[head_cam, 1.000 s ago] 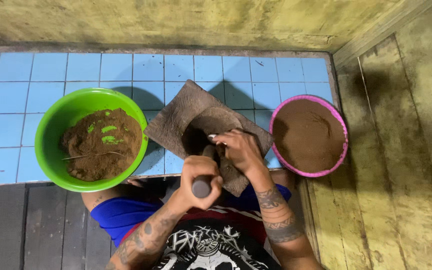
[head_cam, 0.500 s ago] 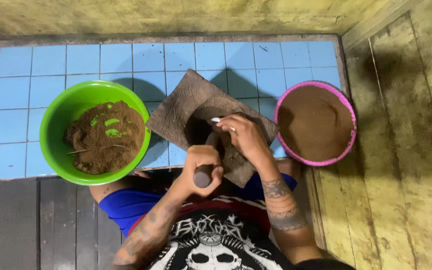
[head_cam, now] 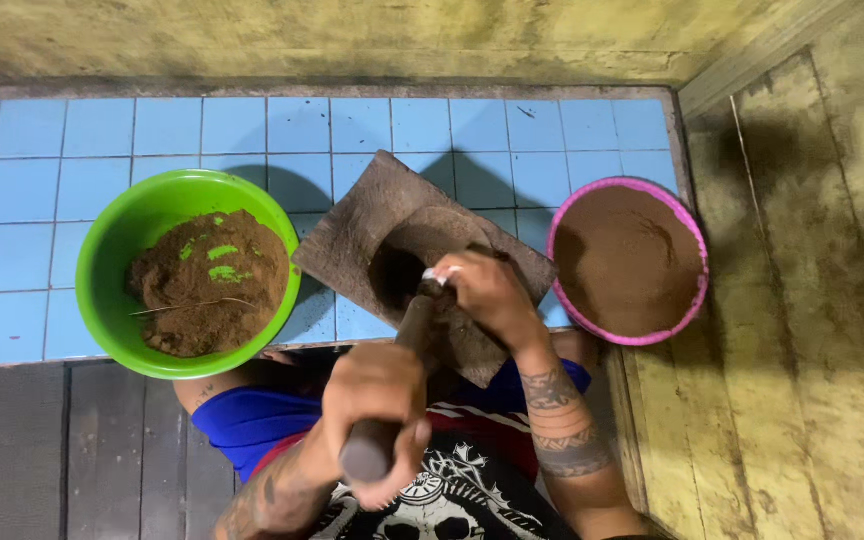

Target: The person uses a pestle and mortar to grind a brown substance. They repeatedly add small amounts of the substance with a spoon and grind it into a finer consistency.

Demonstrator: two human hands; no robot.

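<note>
Since a second ago I see my left hand has drawn the pestle back toward my chest, so its upper end now looms near the camera (tip down in the mortar); grinding goes on. Left fingers wrapped tight round the pestle; right hand curled over its lower end, just above the hollow

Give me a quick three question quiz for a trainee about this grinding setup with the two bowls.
1. True or false: the green bowl holds coarse brown material.
2. Which hand grips the top end of the pestle? A left hand B right hand
3. Fill in: the stone slab lies between the green bowl and the ___ bowl.

Key: 1 true. 2 A. 3 pink.
</note>
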